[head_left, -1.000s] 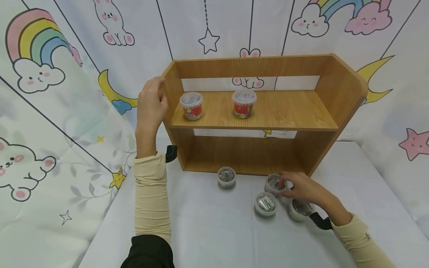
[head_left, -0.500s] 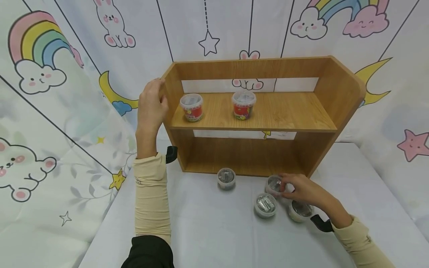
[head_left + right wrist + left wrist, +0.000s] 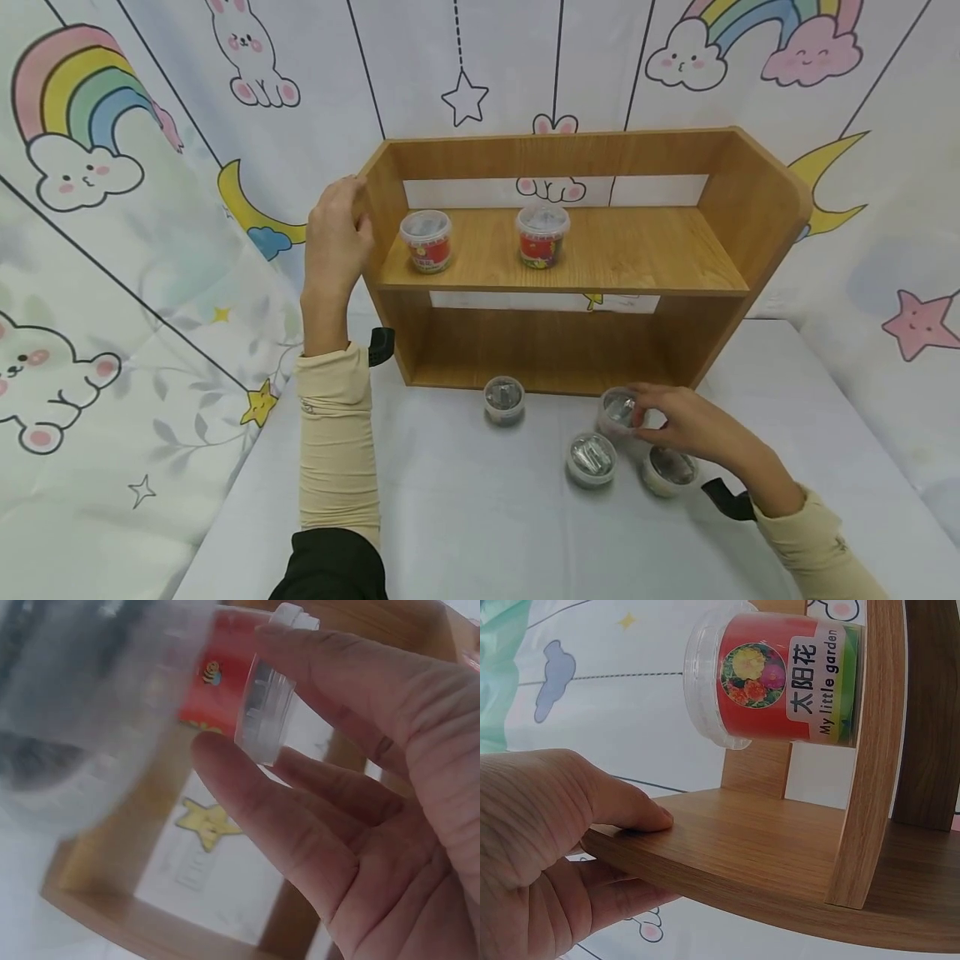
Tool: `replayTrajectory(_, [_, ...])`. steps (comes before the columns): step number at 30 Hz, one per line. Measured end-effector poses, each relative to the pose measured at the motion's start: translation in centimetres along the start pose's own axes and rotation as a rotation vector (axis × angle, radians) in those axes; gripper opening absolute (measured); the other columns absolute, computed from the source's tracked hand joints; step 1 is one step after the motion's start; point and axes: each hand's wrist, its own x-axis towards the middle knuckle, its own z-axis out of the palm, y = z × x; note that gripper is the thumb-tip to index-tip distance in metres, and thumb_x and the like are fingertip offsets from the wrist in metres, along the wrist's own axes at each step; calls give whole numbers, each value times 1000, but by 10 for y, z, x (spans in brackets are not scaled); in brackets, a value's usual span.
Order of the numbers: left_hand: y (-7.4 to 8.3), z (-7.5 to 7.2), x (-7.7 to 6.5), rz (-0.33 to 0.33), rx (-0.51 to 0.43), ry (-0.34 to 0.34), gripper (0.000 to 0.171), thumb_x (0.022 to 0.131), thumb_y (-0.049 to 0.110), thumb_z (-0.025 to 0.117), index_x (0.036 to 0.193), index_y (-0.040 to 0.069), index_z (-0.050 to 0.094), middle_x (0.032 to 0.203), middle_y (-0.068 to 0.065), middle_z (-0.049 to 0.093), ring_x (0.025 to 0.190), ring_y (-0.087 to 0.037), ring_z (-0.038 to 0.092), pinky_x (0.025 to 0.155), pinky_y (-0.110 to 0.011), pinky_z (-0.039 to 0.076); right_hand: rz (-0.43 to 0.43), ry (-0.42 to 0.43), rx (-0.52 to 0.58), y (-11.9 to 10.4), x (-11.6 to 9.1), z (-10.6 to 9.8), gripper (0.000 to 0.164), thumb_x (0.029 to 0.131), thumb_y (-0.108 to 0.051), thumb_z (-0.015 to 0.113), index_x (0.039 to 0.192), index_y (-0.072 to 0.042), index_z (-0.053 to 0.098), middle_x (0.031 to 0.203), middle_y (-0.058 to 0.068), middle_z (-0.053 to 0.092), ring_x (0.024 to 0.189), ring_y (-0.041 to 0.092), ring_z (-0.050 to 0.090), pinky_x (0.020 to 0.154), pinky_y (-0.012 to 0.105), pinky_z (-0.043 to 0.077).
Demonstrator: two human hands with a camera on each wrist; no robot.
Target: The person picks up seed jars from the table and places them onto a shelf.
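Note:
My left hand (image 3: 336, 237) grips the left side panel of a two-tier wooden shelf (image 3: 570, 371). In the left wrist view the thumb lies on the panel's inner face, the other fingers behind it. My right hand (image 3: 686, 425) pinches a clear lidded planting-kit cup (image 3: 617, 410) in front of the shelf's lower right; its red label and clear lid show between thumb and fingers in the right wrist view. Two red-labelled planting-kit cups stand on the upper tier: the left cup (image 3: 427, 242), marked "My little garden" in the left wrist view, and the middle cup (image 3: 542, 236).
Two more lidded cups stand near my right hand: a front cup (image 3: 592, 460) and a right cup (image 3: 669, 472), close beneath the wrist. Another cup (image 3: 504, 400) stands by the shelf's front edge. White cloth covers the table (image 3: 465, 517); a cartoon-printed curtain (image 3: 315, 67) hangs behind.
My right hand has shifted slightly right, and the pinched cup has edged right with it. My left hand keeps its grip on the shelf. The head view has moved a little.

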Motion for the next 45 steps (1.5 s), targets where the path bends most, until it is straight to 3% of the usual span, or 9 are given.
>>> replayTrajectory(11, [1, 0, 0, 10, 2, 8, 43, 96, -2, 56, 138, 2, 53, 144, -14, 50, 134, -27, 47, 108, -38, 39, -34, 39, -59, -29, -10, -31, 26, 79, -10, 83, 85, -29, 66, 131, 22, 58, 93, 19, 67, 68, 26, 56])
replayTrajectory(19, [0, -1, -1, 3, 1, 4, 42, 96, -2, 55, 138, 2, 53, 145, -14, 50, 135, -27, 45, 109, -37, 38, -139, 157, -88, -51, -19, -65, 36, 72, -3, 86, 88, -28, 65, 131, 21, 59, 82, 9, 66, 61, 20, 54])
replayTrajectory(27, [1, -1, -1, 2, -6, 3, 42, 96, -2, 55, 138, 2, 53, 144, -14, 50, 134, -27, 46, 109, -37, 38, -234, 258, -206, -59, -27, -103, 44, 65, -2, 89, 90, -29, 65, 131, 20, 59, 74, 0, 61, 62, 11, 50])
replayTrajectory(34, [2, -1, -1, 1, -3, 1, 42, 96, -2, 55, 139, 2, 53, 145, -14, 50, 135, -27, 45, 109, -36, 37, -233, 298, -276, -72, -31, -135, 50, 60, 1, 91, 91, -29, 65, 133, 20, 58, 77, 4, 63, 66, 10, 51])
replayTrajectory(37, [2, -2, -1, -1, -2, 2, 43, 96, -2, 55, 139, 2, 53, 145, -14, 50, 135, -27, 45, 109, -37, 38, -247, 323, -295, -77, -30, -148, 31, 72, -19, 89, 91, -26, 65, 132, 16, 60, 83, 11, 65, 67, 9, 51])
replayTrajectory(40, [2, -2, -1, -5, -1, 1, 43, 96, -1, 55, 139, 3, 53, 145, -14, 50, 135, -27, 45, 108, -37, 38, -261, 347, -310, -79, -27, -161, 28, 72, -23, 88, 89, -24, 66, 128, 15, 62, 91, 21, 66, 67, 8, 50])
replayTrajectory(42, [2, -2, -1, -7, -2, 0, 44, 96, -1, 56, 140, 3, 52, 145, -14, 49, 135, -27, 45, 108, -37, 39, -244, 362, -316, -79, -24, -168, 30, 69, -17, 90, 87, -23, 67, 128, 15, 63, 95, 25, 64, 66, 6, 48])
replayTrajectory(44, [2, -1, -1, -10, -4, -4, 44, 96, -1, 56, 140, 3, 52, 145, -13, 49, 135, -27, 45, 108, -37, 38, -218, 374, -329, -80, -21, -174, 47, 55, 2, 93, 86, -21, 67, 127, 16, 63, 94, 28, 64, 65, 4, 46])
replayTrajectory(45, [2, -1, -1, -11, -5, -5, 44, 96, -1, 56, 140, 3, 52, 146, -13, 49, 135, -26, 45, 108, -37, 38, -198, 378, -333, -80, -20, -178, 47, 54, 4, 93, 85, -20, 67, 128, 17, 62, 94, 29, 64, 64, 3, 45])
